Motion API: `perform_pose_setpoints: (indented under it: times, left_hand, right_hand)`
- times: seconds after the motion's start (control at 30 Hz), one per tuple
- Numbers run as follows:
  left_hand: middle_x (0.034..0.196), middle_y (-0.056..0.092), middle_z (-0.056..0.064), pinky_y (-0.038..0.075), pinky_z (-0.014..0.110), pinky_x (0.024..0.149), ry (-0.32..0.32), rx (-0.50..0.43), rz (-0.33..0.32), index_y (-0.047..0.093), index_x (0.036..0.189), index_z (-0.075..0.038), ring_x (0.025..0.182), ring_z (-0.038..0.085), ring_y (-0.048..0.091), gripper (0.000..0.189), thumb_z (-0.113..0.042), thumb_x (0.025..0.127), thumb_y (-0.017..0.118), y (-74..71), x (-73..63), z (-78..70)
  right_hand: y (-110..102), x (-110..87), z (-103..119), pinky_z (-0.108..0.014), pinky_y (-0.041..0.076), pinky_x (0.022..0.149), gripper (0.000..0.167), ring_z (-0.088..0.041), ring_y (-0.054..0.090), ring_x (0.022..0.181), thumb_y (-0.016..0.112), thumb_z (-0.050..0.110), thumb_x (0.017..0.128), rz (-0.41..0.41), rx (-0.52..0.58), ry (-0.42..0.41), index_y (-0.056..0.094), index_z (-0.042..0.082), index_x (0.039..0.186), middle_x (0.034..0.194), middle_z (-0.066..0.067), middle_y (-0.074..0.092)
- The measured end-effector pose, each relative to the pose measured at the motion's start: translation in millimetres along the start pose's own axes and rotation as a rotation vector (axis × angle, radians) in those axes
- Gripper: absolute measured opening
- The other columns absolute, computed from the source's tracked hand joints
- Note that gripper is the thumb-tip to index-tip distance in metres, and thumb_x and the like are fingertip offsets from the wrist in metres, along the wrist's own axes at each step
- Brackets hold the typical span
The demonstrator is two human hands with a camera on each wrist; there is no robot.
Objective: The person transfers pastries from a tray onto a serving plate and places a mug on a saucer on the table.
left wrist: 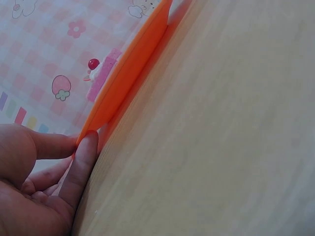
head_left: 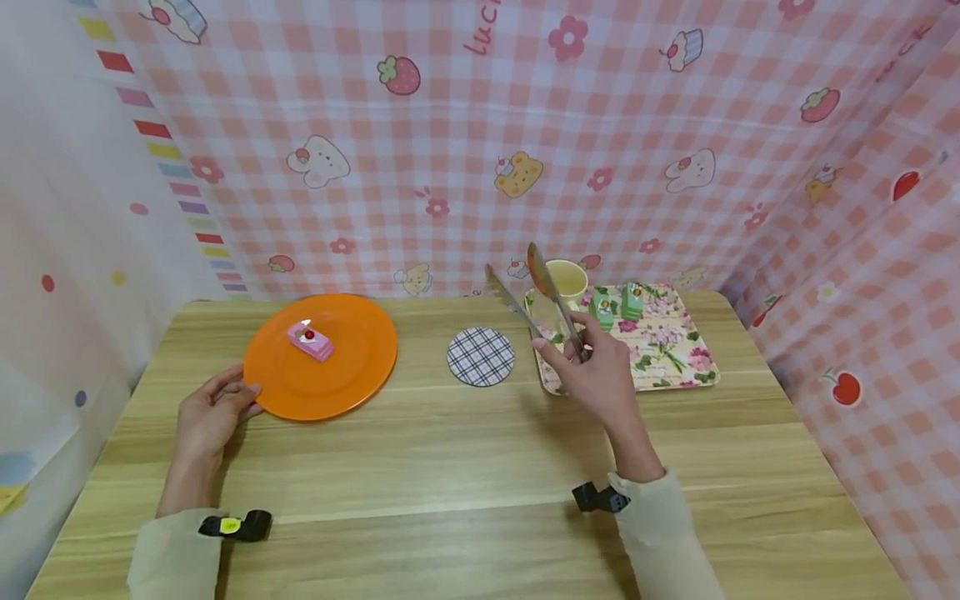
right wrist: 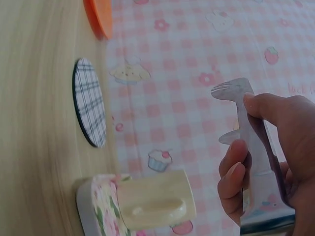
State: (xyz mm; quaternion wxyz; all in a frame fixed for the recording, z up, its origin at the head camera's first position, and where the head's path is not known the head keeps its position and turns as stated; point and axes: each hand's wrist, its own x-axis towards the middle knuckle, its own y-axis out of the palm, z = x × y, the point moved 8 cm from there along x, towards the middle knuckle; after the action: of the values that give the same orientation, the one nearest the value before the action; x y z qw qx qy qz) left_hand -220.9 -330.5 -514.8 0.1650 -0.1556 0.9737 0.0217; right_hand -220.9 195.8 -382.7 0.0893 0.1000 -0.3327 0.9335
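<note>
My left hand (head_left: 213, 408) pinches the near left rim of an orange plate (head_left: 352, 379), thumb above and fingers beneath, as the left wrist view shows. On that plate lies a pink toy cake slice (head_left: 313, 342) topped with a red cherry. Metal serving tongs (right wrist: 253, 147) are held in my right hand (head_left: 596, 367), their arms spread and nothing between the tips. In the head view the tongs overlap the left side of a floral tray (head_left: 663, 354). Two green toy cake slices (head_left: 601, 308) and a cream mug (head_left: 566, 277) stand on the tray.
Between plate and tray lies a round plaid coaster (head_left: 481, 357). A pink checked curtain (head_left: 450, 150) hangs close behind the wooden table (head_left: 420, 475), and more cloth flanks it on both sides. Each wrist wears a black camera strap (head_left: 600, 497).
</note>
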Motion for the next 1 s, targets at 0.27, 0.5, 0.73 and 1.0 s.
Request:
perform_pose_setpoints:
  times: [0.27,0.5,0.73,1.0]
  left_hand:
    - [0.091,0.067,-0.011,0.064,0.018,0.071,0.005,-0.019,0.002,0.040,0.156,-0.002,0.077,0.002,0.069,0.065,-0.004,0.098,0.067,0.4,1.2,0.1]
    - [0.092,0.067,-0.012,0.064,0.018,0.071,-0.004,-0.014,0.001,0.040,0.157,-0.003,0.077,0.002,0.069,0.064,-0.004,0.098,0.066,0.4,1.0,0.9]
    - [0.089,0.067,-0.012,0.064,0.018,0.070,-0.002,-0.025,0.013,0.038,0.157,-0.002,0.077,0.002,0.068,0.065,-0.003,0.098,0.066,2.3,0.1,-1.2]
    - [0.089,0.068,-0.012,0.064,0.018,0.070,0.006,-0.028,0.024,0.036,0.158,-0.001,0.077,0.001,0.069,0.066,-0.003,0.098,0.065,1.9,-0.5,-1.7]
  right_hand:
    - [-20,5.8,-14,-0.026,0.047,0.046,0.069,-0.016,0.058,0.055,0.078,0.050,0.089,-0.041,-0.016,0.016,0.058,0.008,0.140,0.080,-0.007,0.066]
    - [-29,9.2,-29,-0.027,0.049,0.047,0.071,-0.017,0.060,0.057,0.075,0.054,0.090,-0.046,-0.021,0.064,0.057,0.008,0.141,0.084,-0.009,0.068]
    - [-41,11.9,-43,-0.025,0.051,0.048,0.074,-0.014,0.062,0.058,0.075,0.056,0.089,-0.088,-0.041,0.112,0.057,0.007,0.141,0.088,-0.009,0.069]
    - [-56,13.7,-58,-0.027,0.050,0.049,0.077,-0.015,0.059,0.058,0.073,0.062,0.088,-0.086,-0.068,0.207,0.055,0.011,0.143,0.088,-0.008,0.064]
